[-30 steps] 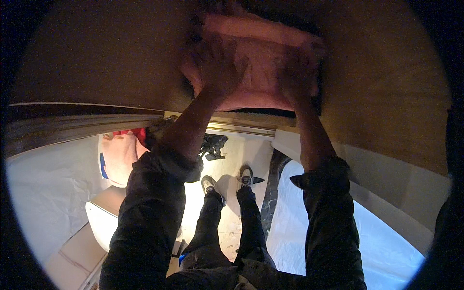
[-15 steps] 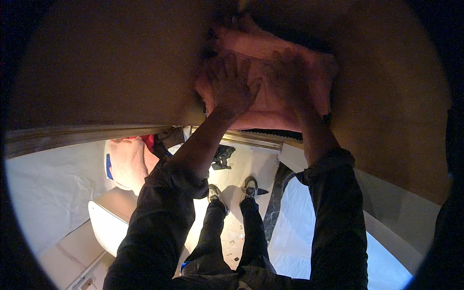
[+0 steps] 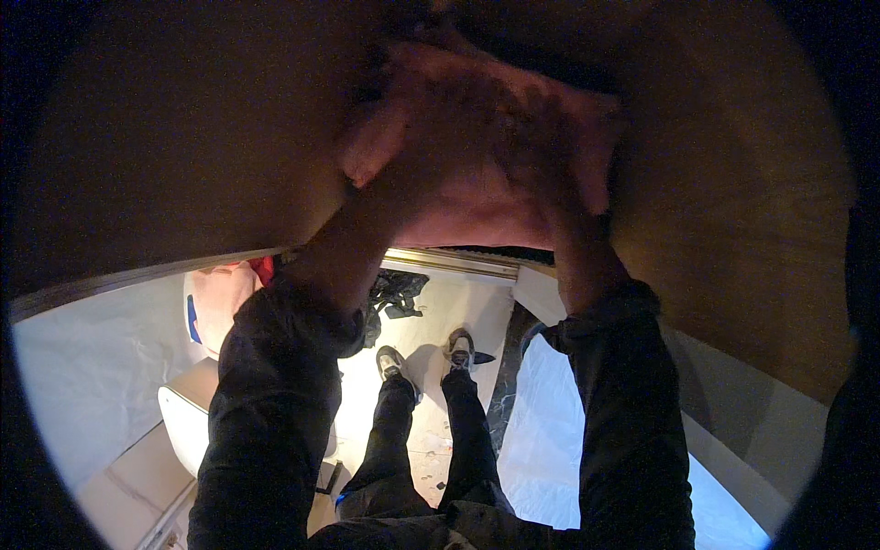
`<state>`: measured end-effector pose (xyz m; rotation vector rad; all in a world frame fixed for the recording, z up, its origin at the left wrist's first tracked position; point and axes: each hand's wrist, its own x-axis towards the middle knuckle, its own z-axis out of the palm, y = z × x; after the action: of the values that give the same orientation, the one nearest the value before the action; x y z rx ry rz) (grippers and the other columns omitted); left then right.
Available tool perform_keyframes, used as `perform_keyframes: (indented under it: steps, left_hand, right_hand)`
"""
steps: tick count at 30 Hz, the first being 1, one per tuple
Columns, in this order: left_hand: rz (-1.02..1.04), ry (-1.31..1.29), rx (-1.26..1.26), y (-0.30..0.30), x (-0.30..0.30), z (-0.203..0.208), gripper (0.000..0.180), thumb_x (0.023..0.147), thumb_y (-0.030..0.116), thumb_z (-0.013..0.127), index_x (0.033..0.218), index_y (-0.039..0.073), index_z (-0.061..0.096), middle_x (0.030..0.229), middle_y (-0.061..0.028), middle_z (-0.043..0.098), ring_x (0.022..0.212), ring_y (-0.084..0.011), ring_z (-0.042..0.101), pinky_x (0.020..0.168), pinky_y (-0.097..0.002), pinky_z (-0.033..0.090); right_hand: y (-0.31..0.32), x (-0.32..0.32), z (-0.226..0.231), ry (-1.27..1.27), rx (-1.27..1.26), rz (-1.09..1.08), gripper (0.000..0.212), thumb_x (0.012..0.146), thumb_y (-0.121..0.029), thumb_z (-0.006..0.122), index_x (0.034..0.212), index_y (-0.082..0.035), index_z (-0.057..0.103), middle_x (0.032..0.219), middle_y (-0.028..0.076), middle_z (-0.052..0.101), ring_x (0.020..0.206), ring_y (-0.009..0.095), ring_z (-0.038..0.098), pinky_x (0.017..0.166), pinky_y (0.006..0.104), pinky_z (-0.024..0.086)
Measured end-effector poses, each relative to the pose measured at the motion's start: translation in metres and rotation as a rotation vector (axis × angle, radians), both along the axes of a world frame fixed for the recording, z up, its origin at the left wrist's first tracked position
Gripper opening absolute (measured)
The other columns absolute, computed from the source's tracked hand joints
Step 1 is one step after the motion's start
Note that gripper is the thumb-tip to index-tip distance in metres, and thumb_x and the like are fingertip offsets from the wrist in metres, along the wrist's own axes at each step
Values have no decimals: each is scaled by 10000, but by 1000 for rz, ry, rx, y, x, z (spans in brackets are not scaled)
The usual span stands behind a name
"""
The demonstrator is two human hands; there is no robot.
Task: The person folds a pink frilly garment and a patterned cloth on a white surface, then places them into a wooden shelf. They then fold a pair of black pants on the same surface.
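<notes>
A folded pink cloth [image 3: 477,215], soft like a towel, lies inside a dark wooden compartment at the top of the view. My left hand [image 3: 449,115] rests over its middle, dim and blurred, so its fingers cannot be made out clearly. Close beside it my right hand [image 3: 541,133] lies on the cloth's right part, palm down, its fingers seeming stretched out in the shadow. A dark edge with small teeth shows beneath the cloth's near side.
Brown wooden panels [image 3: 733,174] flank the compartment on both sides. Below left, another pink cloth [image 3: 220,298] lies near a white rounded chair or stool [image 3: 183,422]. Crumpled black plastic [image 3: 399,291] is on the pale floor past my shoes. Whitish sheeting [image 3: 541,431] lies to the right.
My left hand has slid right and inward over the cloth, closer to the right hand. The cloth's left side has shifted a little outward, and my view has moved slightly.
</notes>
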<state>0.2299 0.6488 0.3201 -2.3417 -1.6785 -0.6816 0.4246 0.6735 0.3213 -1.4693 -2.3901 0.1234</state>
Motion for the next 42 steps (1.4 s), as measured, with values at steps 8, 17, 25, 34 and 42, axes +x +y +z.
perform_keyframes:
  steps: [8, 17, 25, 34, 42]
  left_hand:
    - [184, -15, 18, 0, -30, -39, 635, 1009, 530, 518, 1397, 32, 585, 1420, -245, 572, 1353, -439, 498, 1185, -586, 322]
    - [84, 321, -441, -34, -18, 14, 435, 1025, 335, 498, 1317, 48, 645, 1344, -230, 632, 1248, -411, 574, 1108, -571, 420]
    - [-32, -128, 39, -173, -39, 14, 426, 997, 207, 578, 1370, 1, 578, 1413, -282, 562, 1309, -457, 535, 1126, -567, 418]
    - [80, -332, -272, -376, -26, -69, 419, 970, 183, 658, 1349, 31, 567, 1445, -245, 536, 1356, -443, 508, 1150, -571, 402]
    - [234, -489, -347, -477, -29, -136, 458, 942, 184, 669, 1369, 41, 590, 1424, -229, 551, 1332, -420, 508, 1125, -540, 410]
  right_hand:
    - [-8, -12, -9, -33, 11, -27, 517, 1012, -343, 593, 1423, -31, 545, 1493, 243, 500, 1440, 396, 407, 1228, 547, 266]
    - [8, 15, 26, -85, -230, 23, 508, 1015, -343, 593, 1411, -26, 560, 1491, 249, 503, 1438, 401, 411, 1223, 554, 270]
    - [-112, -26, 25, -46, -80, 210, 518, 1018, -323, 595, 1419, 1, 543, 1519, 264, 465, 1452, 412, 388, 1219, 557, 271]
    - [-122, -29, -93, -58, 232, 272, 625, 1062, -322, 523, 1558, 24, 367, 1625, 275, 332, 1524, 459, 266, 1253, 576, 165]
    - [-216, -88, -11, 133, -194, 33, 612, 1060, -314, 542, 1551, 16, 385, 1599, 279, 371, 1503, 414, 328, 1243, 539, 231]
